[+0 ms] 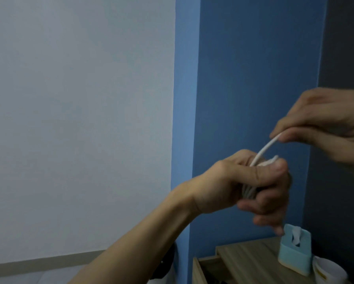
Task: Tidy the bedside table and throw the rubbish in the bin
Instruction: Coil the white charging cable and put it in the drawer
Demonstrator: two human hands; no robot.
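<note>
Because the white cable [121, 149] is thin, light and springy, it will likely try to uncoil unless the loops are kept pinched together – best held around the bundle's middle, with the free run guided close to the fingertips. The left hand [247, 185] is closed in a fist around the gathered coils, strands showing between thumb and curled fingers, while the right hand [323, 128] pinches the loose length just above and to the right, cable taut between them. Well below the left fingers sit the wooden bedside table [247, 257] and a pale blue tissue holder [295, 257] – neither being touched
</note>
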